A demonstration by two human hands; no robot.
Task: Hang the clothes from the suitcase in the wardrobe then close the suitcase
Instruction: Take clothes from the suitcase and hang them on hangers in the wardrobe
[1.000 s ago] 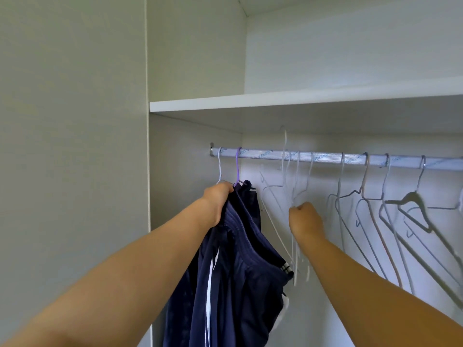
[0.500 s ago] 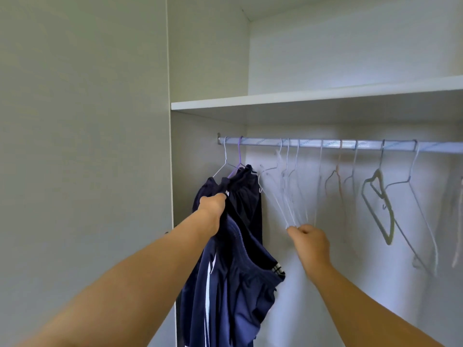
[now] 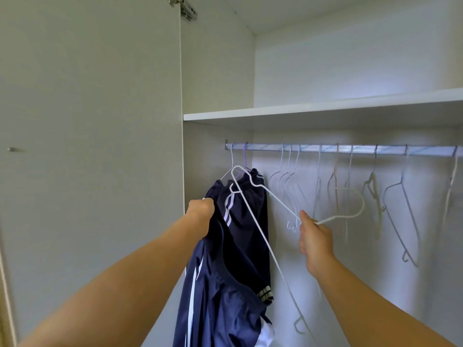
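Where the right hand (image 3: 316,237) closes: fingers and thumb curl round the neck of a white wire hanger (image 3: 362,205); it is off the rail, tipped sideways, hook pointing right; its long bar slants down across the front of the navy garment
Left hand (image 3: 201,209): fist clenched on the upper left edge of the navy garment (image 3: 238,284)
Navy garment: hangs at the left end of the rail (image 3: 350,149), its top bunched under a purple hook (image 3: 245,156); white stripes down the side; a small grey-and-black patch low on the right, unreadable
Rail: silver, with faint blue print, too blurred to read; empty hangers (image 3: 373,186) hang along it, right of the hands
Shelf (image 3: 300,112): white, just above the rail
Door (image 3: 87,146): stands at the left; metal hinge (image 3: 186,12) at its top
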